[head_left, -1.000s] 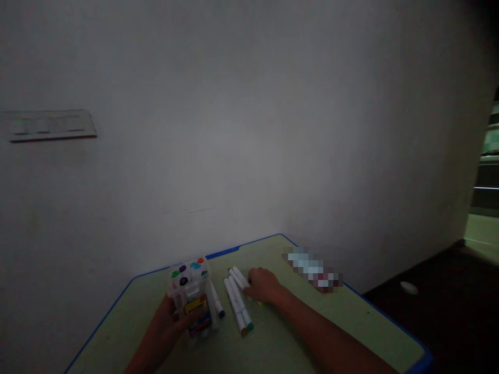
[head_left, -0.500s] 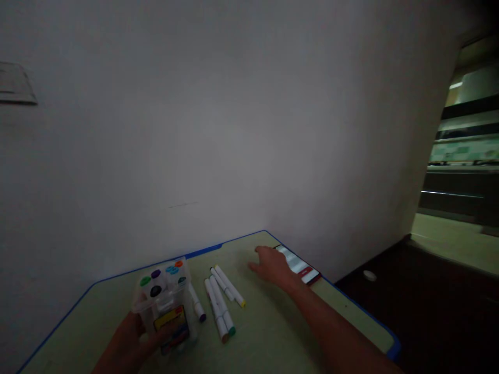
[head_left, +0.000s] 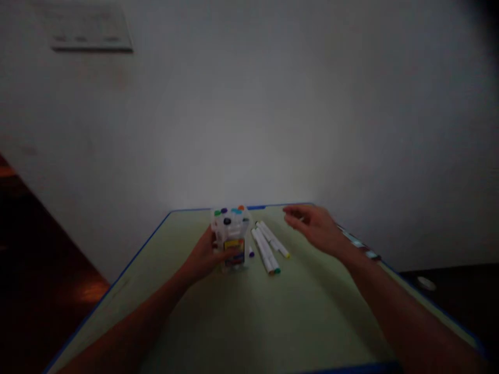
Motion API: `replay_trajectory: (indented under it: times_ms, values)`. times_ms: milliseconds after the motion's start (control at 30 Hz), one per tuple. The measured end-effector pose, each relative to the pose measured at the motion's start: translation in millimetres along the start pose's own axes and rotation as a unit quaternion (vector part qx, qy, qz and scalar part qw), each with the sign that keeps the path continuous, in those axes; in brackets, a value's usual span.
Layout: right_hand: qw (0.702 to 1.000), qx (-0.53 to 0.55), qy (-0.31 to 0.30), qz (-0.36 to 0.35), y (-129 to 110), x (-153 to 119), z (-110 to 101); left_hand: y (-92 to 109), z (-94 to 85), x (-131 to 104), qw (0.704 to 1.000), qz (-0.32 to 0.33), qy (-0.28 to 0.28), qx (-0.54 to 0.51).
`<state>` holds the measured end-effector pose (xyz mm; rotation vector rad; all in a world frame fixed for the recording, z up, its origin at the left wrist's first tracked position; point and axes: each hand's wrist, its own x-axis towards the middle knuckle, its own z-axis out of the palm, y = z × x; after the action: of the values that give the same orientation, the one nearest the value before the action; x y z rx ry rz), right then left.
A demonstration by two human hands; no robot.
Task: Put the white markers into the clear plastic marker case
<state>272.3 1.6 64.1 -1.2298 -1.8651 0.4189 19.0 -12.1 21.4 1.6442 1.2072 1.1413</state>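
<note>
My left hand (head_left: 212,254) is wrapped round a clear plastic marker case (head_left: 233,228), thumb across its yellow-and-dark label. The case is upright, and caps in green, purple, blue, orange and black show at its top. Beside it on the table, several white markers (head_left: 265,252) lie loosely side by side, with yellow, green, brownish and purple ends toward me. To the right of them, my right hand (head_left: 314,228) hovers over the table with fingers curved and thumb apart; nothing can be made out in it.
The pale green table (head_left: 249,322) has a blue edge and stands against a grey wall (head_left: 249,130). A phone (head_left: 360,244) lies by the right edge, partly behind my right forearm. A small white object (head_left: 426,283) is on the dark floor at right.
The view has swung left, so the table and everything on it appear further right. My left hand still holds the marker case; my right hand stays to the right of the loose markers.
</note>
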Motion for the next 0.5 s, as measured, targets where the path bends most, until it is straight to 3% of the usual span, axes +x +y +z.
replay_trajectory:
  times_ms: [100,200,333,400,500]
  values:
    - [0.992,0.050,0.073,-0.093,-43,-1,-7,-11,0.5,5,0.999,0.036,-0.028,-0.029]
    - [0.985,0.046,0.117,-0.116,-54,7,-10,-18,1.0,8,0.997,0.049,-0.036,-0.045]
    - [0.996,-0.063,0.046,-0.038,-19,30,16,-14,1.5,6,0.997,0.053,-0.039,-0.041]
    - [0.988,-0.150,-0.026,0.002,6,42,37,-12,1.5,6,0.997,0.056,-0.042,-0.044]
    - [0.968,-0.236,-0.055,0.063,35,47,67,-12,1.4,6,0.996,0.052,-0.044,-0.049]
